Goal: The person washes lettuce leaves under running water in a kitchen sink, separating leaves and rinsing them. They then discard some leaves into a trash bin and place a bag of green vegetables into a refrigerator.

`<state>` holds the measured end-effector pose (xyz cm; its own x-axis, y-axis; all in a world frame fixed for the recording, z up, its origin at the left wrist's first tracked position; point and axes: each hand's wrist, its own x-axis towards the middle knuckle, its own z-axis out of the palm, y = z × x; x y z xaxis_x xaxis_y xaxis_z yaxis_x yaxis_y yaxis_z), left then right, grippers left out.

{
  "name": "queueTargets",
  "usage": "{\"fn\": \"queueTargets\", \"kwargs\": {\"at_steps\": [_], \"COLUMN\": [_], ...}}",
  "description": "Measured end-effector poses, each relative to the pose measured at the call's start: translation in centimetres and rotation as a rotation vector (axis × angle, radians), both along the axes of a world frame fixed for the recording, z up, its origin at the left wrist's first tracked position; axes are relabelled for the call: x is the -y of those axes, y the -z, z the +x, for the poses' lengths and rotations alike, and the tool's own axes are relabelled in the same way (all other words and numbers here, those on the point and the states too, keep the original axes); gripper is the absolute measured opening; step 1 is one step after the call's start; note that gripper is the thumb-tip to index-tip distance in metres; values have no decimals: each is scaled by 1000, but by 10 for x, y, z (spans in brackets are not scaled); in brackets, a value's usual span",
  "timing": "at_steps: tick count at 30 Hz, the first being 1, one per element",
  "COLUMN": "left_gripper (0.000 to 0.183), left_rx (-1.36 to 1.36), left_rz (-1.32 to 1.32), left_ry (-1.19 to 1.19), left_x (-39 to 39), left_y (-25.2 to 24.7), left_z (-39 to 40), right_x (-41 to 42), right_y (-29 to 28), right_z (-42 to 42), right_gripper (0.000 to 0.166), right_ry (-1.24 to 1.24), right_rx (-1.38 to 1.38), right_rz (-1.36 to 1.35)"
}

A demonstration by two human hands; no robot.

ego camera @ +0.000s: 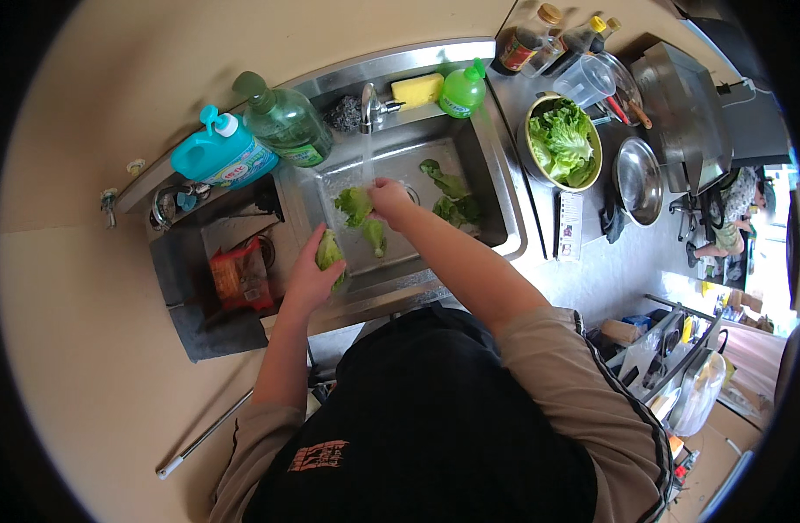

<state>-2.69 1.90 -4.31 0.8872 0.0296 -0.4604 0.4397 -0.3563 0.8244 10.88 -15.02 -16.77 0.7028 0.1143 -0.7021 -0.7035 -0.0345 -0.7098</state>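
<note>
My left hand (310, 273) grips a head of lettuce (329, 251) at the front left rim of a stainless steel sink basin (406, 252). Under the running faucet (370, 108), my right hand (390, 201) holds a green lettuce leaf (353, 206) by its edge. Water falls from the spout close to those fingers. Below that hand a smaller leaf piece (374, 236) shows; whether it is held or loose I cannot tell. Several loose lettuce leaves (453, 193) lie on the right side of the basin. The drain is partly hidden behind my right hand.
Right of the sink stands a pot of lettuce (562, 145), near a phone (569, 225) and a metal bowl (638, 182). Bottles (289, 124), a yellow sponge (417, 90) and a soap dispenser (463, 91) line the back ledge. A red package (241, 274) lies in the left basin.
</note>
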Motion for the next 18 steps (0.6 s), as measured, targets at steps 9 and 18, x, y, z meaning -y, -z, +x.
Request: {"fn": "queueTargets", "kwargs": {"at_steps": [9, 18], "left_gripper": [77, 77], "left_rx": [42, 32], "left_rz": [-5, -31], "left_ry": [48, 47], "left_x": [8, 10], "left_y": [1, 3], "left_z": [7, 9], "right_x": [9, 13], "right_y": [-2, -30], "right_z": [5, 4], "right_gripper": [36, 31], "right_ry": [-192, -358], "right_rx": [154, 280], "right_rz": [-238, -468]}}
